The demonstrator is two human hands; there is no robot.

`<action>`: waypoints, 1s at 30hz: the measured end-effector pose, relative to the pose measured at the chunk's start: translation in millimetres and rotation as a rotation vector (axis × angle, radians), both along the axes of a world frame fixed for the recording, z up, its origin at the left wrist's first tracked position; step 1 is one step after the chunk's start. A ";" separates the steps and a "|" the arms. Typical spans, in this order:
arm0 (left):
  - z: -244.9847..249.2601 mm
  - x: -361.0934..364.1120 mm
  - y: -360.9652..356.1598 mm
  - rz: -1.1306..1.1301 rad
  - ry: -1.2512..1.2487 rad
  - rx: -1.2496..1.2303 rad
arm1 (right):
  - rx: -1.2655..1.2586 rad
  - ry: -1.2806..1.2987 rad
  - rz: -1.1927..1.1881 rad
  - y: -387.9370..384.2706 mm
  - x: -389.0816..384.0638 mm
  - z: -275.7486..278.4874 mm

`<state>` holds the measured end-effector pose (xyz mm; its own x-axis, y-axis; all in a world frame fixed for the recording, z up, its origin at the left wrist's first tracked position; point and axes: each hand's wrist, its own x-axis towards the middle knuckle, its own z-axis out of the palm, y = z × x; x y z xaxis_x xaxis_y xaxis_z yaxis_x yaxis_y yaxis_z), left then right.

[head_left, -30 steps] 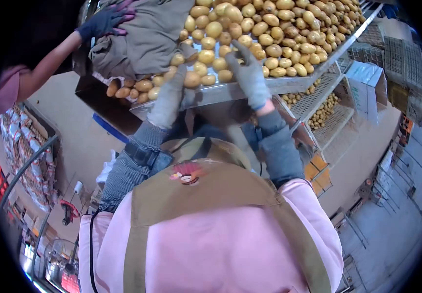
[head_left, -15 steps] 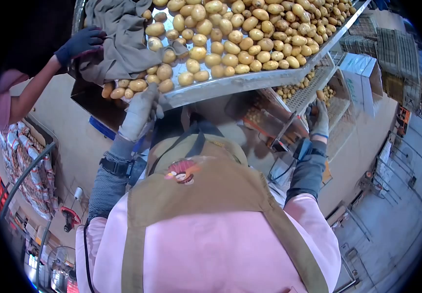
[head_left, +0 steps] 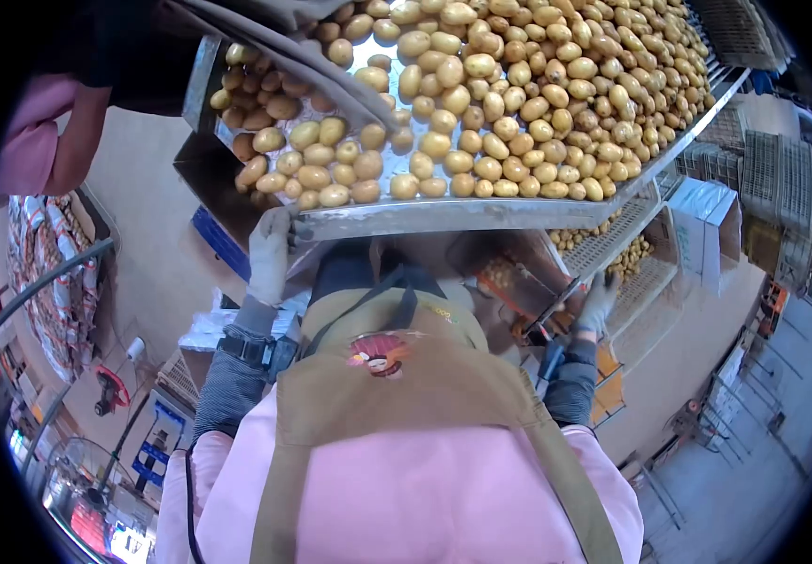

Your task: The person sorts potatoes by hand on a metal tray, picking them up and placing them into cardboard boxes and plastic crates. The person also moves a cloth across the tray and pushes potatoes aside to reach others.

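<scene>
A wide metal tray (head_left: 444, 217) full of wet yellow potatoes (head_left: 556, 103) spans the top of my view. My left hand (head_left: 270, 252), in a pale glove, is closed at the tray's near left corner. Low on the right, my gloved right hand (head_left: 598, 303) is at the near end of a light plastic crate (head_left: 617, 235), fingers curled at its edge; part of them is hidden. Small potatoes (head_left: 630, 256) lie beyond that hand. A grey cloth (head_left: 331, 70), blurred by motion, stretches across potatoes at the tray's left.
A co-worker's arm (head_left: 77, 141) reaches in from the left; the hand is hidden in shadow. Below the tray's left end stands a dark box (head_left: 213, 188). On the right are a white carton (head_left: 704, 218) and stacked crates (head_left: 778, 174). Filled sacks (head_left: 54, 282) stand at left.
The cloth has been lifted and drawn away, uncovering potatoes at the tray's left. My view has shifted so the tray appears lower. Both my hands stay near the same edges.
</scene>
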<state>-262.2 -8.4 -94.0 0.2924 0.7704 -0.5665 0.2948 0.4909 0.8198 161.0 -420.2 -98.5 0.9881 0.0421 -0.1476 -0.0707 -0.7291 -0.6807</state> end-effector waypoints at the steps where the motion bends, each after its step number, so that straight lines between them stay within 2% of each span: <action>1: 0.4 -1.5 0.8 0.003 0.011 0.033 | 0.032 -0.107 0.166 50.5 -3.1 9.7; 2: -0.1 0.7 3.0 0.015 -0.012 -0.003 | 0.160 -0.007 0.283 133.0 -28.7 50.5; 5: -2.8 12.8 0.4 0.029 -0.081 -0.081 | 0.449 -0.007 0.839 291.0 -74.0 41.9; 6: -4.2 19.3 -0.4 0.027 -0.105 -0.075 | 0.279 -0.115 1.029 341.3 -85.3 47.2; 7: -4.3 24.8 -1.4 0.025 -0.128 -0.068 | 0.225 -0.326 1.192 380.3 -92.5 26.0; 9: 2.7 36.9 -2.1 0.067 -0.173 -0.074 | -0.446 -0.414 1.469 447.6 -109.7 -3.3; 10: 6.2 39.7 -2.8 0.084 -0.192 -0.081 | -0.392 -0.446 1.420 453.8 -122.1 -21.1; 12: 6.9 39.4 1.3 0.127 -0.219 -0.093 | -0.366 -0.415 1.458 461.9 -124.7 -16.4; 15: 21.5 37.4 7.2 0.228 -0.231 -0.168 | 0.016 -0.189 1.302 432.5 -112.1 9.8; 16: 15.4 34.5 11.6 0.231 -0.216 -0.160 | 0.185 0.331 1.030 425.1 -107.3 30.5; 18: 0.0 19.6 16.1 0.244 -0.165 -0.143 | 0.467 0.526 0.906 417.5 -57.1 -5.1; 20: -1.1 23.2 21.2 0.210 -0.151 -0.120 | 0.330 -0.192 1.266 435.7 -40.0 14.1; 21: -8.1 27.2 25.5 0.185 -0.157 -0.109 | 0.269 0.548 0.833 458.2 -56.1 44.6; 23: -3.5 45.4 33.3 0.168 -0.161 -0.156 | -0.070 0.163 1.083 488.2 -64.9 35.2; 24: 2.2 54.0 38.2 0.104 -0.126 -0.095 | -0.239 -0.033 1.188 495.9 -67.0 31.4; 25: 6.6 61.5 42.0 0.044 -0.094 -0.035 | -0.172 0.021 1.168 494.8 -68.7 31.6; 28: 13.5 79.1 48.9 -0.076 -0.043 0.158 | 0.316 0.504 0.972 454.3 -62.4 25.1; 30: 0.9 86.2 48.7 -0.188 0.031 0.348 | 0.603 0.448 1.310 399.5 -77.5 40.6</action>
